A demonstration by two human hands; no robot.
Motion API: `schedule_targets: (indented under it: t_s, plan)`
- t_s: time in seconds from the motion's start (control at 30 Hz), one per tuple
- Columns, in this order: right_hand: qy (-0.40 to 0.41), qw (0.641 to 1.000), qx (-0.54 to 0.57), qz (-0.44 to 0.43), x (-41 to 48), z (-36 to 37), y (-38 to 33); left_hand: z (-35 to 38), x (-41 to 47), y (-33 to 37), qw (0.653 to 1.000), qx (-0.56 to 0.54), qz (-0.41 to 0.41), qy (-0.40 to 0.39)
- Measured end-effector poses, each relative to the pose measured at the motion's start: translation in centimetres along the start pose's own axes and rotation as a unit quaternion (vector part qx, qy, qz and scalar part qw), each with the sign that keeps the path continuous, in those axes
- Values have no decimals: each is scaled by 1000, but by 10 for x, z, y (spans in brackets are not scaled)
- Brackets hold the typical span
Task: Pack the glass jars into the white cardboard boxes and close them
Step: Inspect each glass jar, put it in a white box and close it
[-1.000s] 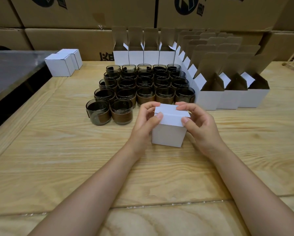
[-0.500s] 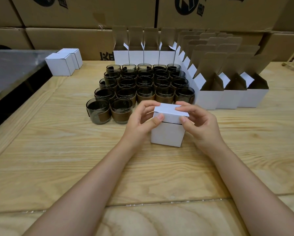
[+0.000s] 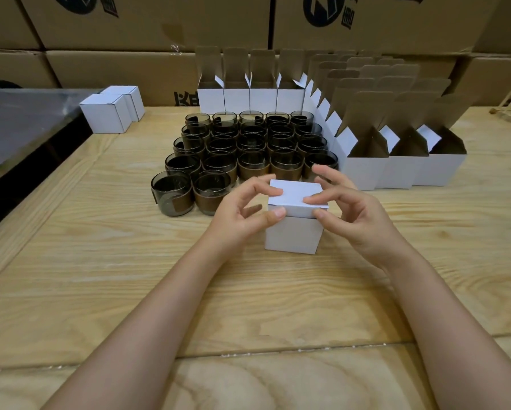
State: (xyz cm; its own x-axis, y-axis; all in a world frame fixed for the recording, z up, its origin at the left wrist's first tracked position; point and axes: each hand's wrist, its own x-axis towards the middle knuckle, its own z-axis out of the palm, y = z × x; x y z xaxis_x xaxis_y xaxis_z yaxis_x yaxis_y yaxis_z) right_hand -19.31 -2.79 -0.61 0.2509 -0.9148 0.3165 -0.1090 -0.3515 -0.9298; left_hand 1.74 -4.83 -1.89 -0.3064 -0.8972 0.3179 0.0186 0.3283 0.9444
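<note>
A big light wooden table (image 3: 100, 261) is holding everything. Rows of open white cardboard boxes (image 3: 366, 170) with tall flaps are standing at the back and right. Beside them, a bunch of dark round glass jars (image 3: 248, 149) is sitting close together. Two shut white boxes (image 3: 109, 113) are resting far left. In the middle, one small white cardboard box (image 3: 292, 235) is standing near the jars. The left hand (image 3: 242, 214) and the right hand (image 3: 357, 214) are pinching its lid, fingers on top, thumbs at the front edge.
</note>
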Motion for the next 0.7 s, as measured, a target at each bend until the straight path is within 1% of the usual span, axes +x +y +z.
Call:
schedule_targets:
  t_s: [0.1, 0.27, 0.47, 0.53, 0.63, 0.7]
  plan:
    - [-16, 1000, -10, -21, -2, -1, -1, 3, -1, 0, 998, 31, 55, -13]
    - [-34, 999, -10, -18, -2, -3, -1, -2, -2, -3, 998, 33, 31, -39]
    - [-49, 999, -18, 0, -2, -6, 2, 0, 0, -7, 997, 70, 37, -23]
    - [-44, 999, -24, 4, -2, -6, 3, 4, 1, -8, 998, 43, 25, -24]
    - [-45, 999, -28, 9, -2, -5, 5, 11, 3, -7, 998, -57, -9, -28]
    - [-50, 998, -27, 17, -3, -7, 7, 12, 4, -9, 995, -89, -30, -29]
